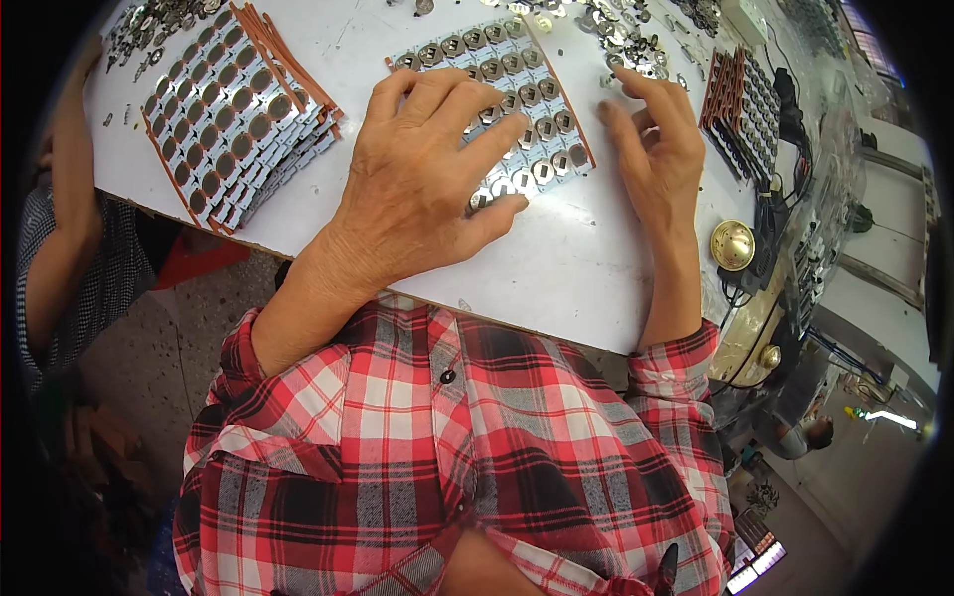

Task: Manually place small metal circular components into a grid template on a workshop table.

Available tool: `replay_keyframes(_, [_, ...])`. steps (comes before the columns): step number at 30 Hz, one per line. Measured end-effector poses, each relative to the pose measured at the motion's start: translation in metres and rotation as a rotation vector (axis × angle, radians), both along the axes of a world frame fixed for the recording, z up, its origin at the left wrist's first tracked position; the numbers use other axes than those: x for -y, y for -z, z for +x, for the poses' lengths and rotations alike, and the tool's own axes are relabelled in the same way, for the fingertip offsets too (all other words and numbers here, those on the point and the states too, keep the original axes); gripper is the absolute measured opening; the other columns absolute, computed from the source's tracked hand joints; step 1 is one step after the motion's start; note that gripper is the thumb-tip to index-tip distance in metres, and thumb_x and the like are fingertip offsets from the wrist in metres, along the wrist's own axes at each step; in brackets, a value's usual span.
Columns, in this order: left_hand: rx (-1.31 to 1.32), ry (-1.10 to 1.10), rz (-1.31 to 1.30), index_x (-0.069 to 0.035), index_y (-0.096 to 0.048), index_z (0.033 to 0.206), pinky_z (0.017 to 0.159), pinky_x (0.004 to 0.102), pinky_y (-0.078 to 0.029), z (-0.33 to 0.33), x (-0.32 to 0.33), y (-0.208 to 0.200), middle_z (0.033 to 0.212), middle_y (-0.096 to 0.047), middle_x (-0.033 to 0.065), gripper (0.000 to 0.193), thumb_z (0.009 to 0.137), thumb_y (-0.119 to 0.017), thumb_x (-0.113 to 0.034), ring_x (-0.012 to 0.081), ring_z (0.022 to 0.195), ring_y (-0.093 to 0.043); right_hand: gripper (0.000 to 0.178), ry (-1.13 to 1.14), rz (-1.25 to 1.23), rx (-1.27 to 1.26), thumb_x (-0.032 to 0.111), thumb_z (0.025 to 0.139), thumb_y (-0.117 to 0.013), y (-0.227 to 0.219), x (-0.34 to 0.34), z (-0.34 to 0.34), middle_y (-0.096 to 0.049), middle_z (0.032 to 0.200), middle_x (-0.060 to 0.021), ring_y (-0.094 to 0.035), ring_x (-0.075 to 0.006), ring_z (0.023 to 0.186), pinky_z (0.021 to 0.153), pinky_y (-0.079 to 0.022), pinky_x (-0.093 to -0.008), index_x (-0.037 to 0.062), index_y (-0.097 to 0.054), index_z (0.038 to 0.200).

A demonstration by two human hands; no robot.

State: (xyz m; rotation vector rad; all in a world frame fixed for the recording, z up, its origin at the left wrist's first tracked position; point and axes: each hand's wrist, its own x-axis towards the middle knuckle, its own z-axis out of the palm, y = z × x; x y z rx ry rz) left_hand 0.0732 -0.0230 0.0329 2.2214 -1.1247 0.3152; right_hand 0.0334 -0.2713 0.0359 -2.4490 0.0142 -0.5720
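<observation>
A panel of small round boards [542, 99] lies flat on the white table, with silvery discs sitting in its rows. My left hand [417, 159] rests over the panel's left part, fingers spread and holding nothing that I can see; it hides several discs. To the right of the panel, my right hand [661, 144] has its index finger and thumb apart. Its index fingertip is beside a heap of small metal clips [626, 35], and the other fingers are curled in. No piece shows between the right fingertips.
A fanned stack of similar panels [214, 129] lies at the left, and another stack [740, 114] stands at the right. Loose metal parts [149, 30] are scattered at the far left. A brass-coloured dome [732, 245] sits beside black cables. Another person's arm [75, 189] is at the left edge.
</observation>
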Motion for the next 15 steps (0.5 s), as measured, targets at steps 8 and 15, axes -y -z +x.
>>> replay_keyframes(8, [-0.004, 0.014, -0.025, -0.011, -0.073, 0.118, 0.104, 0.0486, -0.043, 0.002, 0.001, 0.003, 0.122, -0.065, 0.0080, 0.060, 0.062, -0.088, -0.025, 0.0307, 0.119, -0.058, 0.011, -0.014, -0.238, 0.035, 0.007, 0.096, -0.070, 0.009, 0.008, 0.006, -0.066, 0.097, -0.0035, -0.057, -0.0080, 0.071, 0.063, -0.046, -0.0249, 0.0037, -0.071, 0.107])
replay_keyframes(15, [-0.001, 0.008, -0.042, -0.012, -0.073, 0.118, 0.105, 0.0489, -0.043, 0.002, -0.001, 0.007, 0.121, -0.066, 0.0078, 0.059, 0.062, -0.088, -0.025, 0.0308, 0.119, -0.059, 0.022, 0.071, 0.639, -0.256, 0.018, 0.107, -0.059, -0.020, 0.000, -0.009, -0.068, 0.088, -0.0054, -0.060, -0.0097, 0.063, 0.056, -0.049, -0.0227, -0.0008, -0.070, 0.103])
